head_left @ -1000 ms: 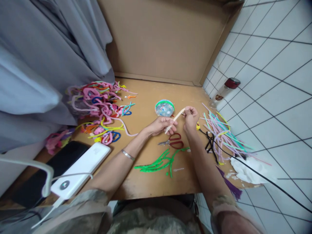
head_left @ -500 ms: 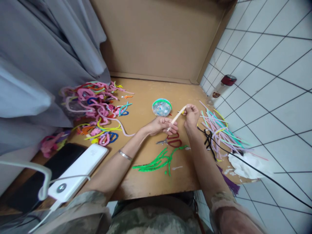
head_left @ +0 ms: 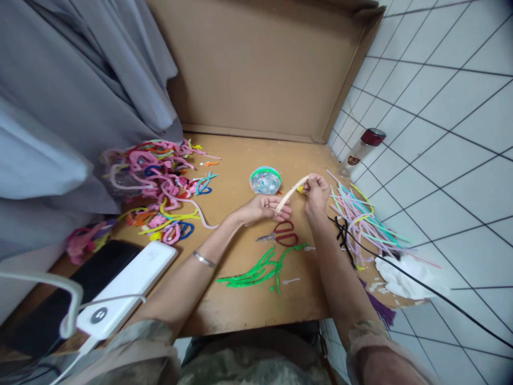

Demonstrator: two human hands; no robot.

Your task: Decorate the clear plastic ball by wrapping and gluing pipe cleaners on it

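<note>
A cream-coloured pipe cleaner stretches between my two hands, bowed slightly upward. Its lower end lies across the fingers of my left hand, held against them. The upper end is pinched between thumb and fingertips of my right hand. A small yellow piece shows beside the right fingers; whether it is held or lies behind them I cannot tell. Red-handled scissors rest on the table just below the left fingertips. Behind my hands stands a round clear container with a green rim.
Green pipe cleaner pieces lie near the front. Tangled pink and coloured pipe cleaners heap at left, beside a white power bank. Straight pastel ones, a bottle, white tissue and a black cable are at right.
The cream pipe cleaner, nearly straight before, now bends in an arc. My left fingers have spread a little, and the whole view has shifted slightly.
</note>
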